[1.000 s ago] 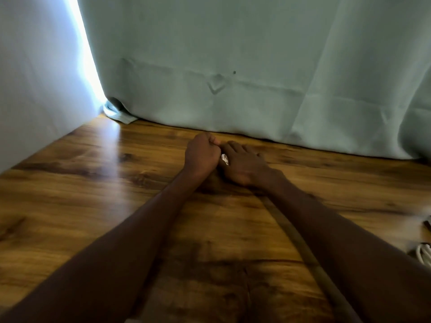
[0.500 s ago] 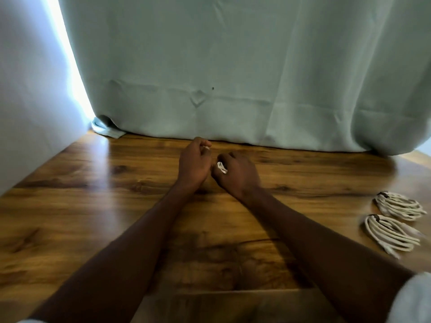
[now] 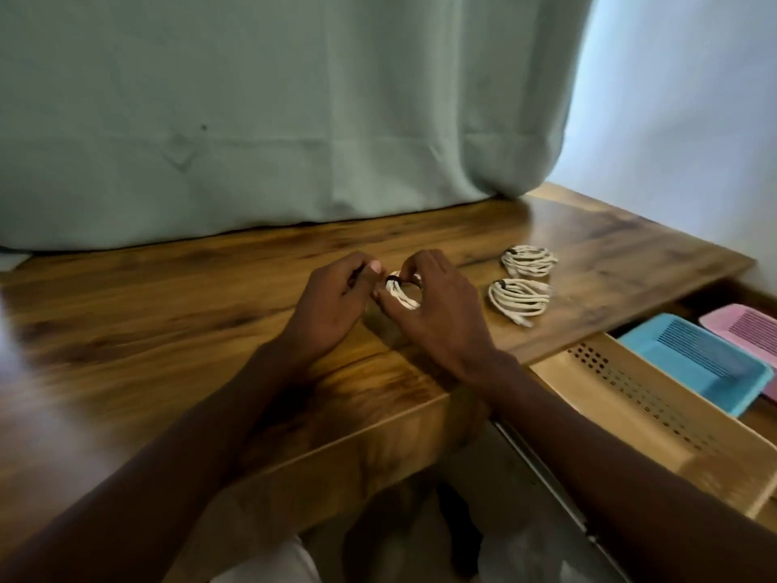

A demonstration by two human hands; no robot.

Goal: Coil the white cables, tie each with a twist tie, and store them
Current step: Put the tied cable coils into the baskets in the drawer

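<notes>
1. Looking down from the bottom edge of the frame, we see our two bare forearms reaching up toward the centre, over the front edge of the wooden table [image 3: 176, 330].
2. At lower right, beside that edge, an open drawer [image 3: 529, 456] holds three trays: a tan perforated tray [image 3: 630, 397] nearest, then a blue tray [image 3: 693, 359], then a pink tray [image 3: 744, 326] at the right border.
3. At the centre of the frame our hands meet on the tabletop. Our right hand [image 3: 437, 313] curls its thumb and fingers round a small coiled white cable [image 3: 403, 294], holding it just above or on the wood; we cannot tell which.
4. Our left hand [image 3: 332, 305] has its fingers bent inward, and its fingertips pinch at a dark twist tie [image 3: 393, 279] wrapped on the coil's upper left side.
5. Right of the hands, well apart from them, lie two finished coils on the table: the nearer bundle [image 3: 519, 300] and, just beyond it, the farther bundle [image 3: 529, 260], each with a dark tie at its upper left.
6. Across the upper part of the frame a pale green curtain [image 3: 273, 119] hangs down to the table's far edge, and a white wall [image 3: 693, 119] fills the upper right.
</notes>
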